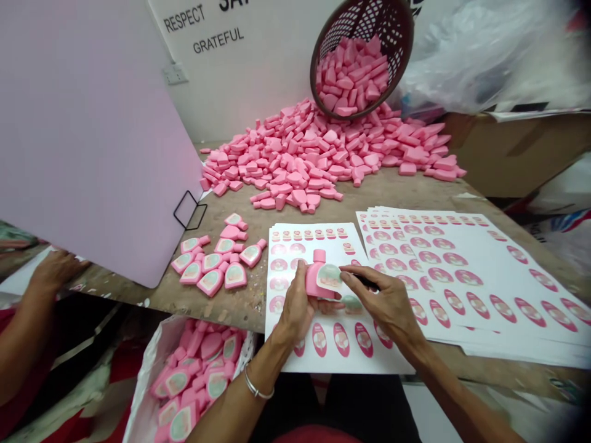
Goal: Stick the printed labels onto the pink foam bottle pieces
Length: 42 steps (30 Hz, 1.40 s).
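My left hand [298, 307] is closed around a small pink bottle-shaped piece [314, 274], holding it upright above a sheet of stickers [340, 363]. With thumb and finger, my right hand [388, 301] pinches the edge of a pale green label [329, 277] that lies against the front of the piece. Whether the label is fully stuck down I cannot tell. A thin dark tool [367, 282] also rests within the right hand, its kind unclear. Left of the sheet lies a group of labelled pink pieces [212, 261].
A large heap of pink pieces [295, 160] spreads from a tipped brown basket [316, 80]. More sticker sheets [508, 271] lie at right. Below the table edge, a white-lined container [143, 394] holds labelled pieces. A pale board [92, 123] separates another person's hand [55, 267] at left.
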Motion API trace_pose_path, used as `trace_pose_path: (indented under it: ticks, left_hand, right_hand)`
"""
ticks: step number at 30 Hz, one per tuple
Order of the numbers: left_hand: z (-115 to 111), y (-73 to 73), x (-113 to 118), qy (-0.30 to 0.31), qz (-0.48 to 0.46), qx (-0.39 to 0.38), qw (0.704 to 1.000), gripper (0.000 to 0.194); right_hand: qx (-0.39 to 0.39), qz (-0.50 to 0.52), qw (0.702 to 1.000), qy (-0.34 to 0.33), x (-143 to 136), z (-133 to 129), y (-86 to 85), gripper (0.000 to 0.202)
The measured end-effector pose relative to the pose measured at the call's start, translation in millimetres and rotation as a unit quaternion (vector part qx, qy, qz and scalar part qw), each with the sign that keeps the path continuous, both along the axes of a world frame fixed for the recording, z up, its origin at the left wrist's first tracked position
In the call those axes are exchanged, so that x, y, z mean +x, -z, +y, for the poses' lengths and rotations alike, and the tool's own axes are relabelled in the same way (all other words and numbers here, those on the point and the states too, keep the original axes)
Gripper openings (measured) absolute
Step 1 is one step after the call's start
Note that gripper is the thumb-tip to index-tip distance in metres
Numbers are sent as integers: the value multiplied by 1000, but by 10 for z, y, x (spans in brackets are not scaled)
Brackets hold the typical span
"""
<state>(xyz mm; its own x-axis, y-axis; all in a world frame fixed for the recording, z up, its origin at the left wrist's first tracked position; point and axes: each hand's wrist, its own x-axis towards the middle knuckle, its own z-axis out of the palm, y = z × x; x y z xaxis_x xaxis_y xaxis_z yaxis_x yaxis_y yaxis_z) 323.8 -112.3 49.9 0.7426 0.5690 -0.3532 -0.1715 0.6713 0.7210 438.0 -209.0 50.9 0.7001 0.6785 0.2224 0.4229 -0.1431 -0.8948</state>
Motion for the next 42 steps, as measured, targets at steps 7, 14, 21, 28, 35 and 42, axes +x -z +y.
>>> trace_pose_path:
  ticks: [7, 14, 21, 28, 35, 42]
  left_hand:
    - [23, -8, -23, 7, -12, 0, 1000, 55]
    - [26, 12, -25, 9, -23, 2, 1000, 54]
    - [48, 15, -39, 12, -16, 6, 1000, 57]
    - [63, 0, -49, 12, -17, 4, 1000, 55]
    - [73, 2, -65, 17, -24, 12, 1000, 56]
    - [91, 1, -81, 20, -39, 8, 999, 54]
  right_hand:
    - [9, -39, 999, -19, -53, 55, -4, 22]
    - [12, -52, 998, -31, -89, 94, -24, 19]
    - [6, -46, 998, -35, -96, 118, -28, 20]
    - [5, -64, 997, -39, -95, 124, -38, 18]
    - [11, -105, 994, -39, -124, 148, -58, 18]
    - [13, -122, 992, -39, -110, 160, -36, 16]
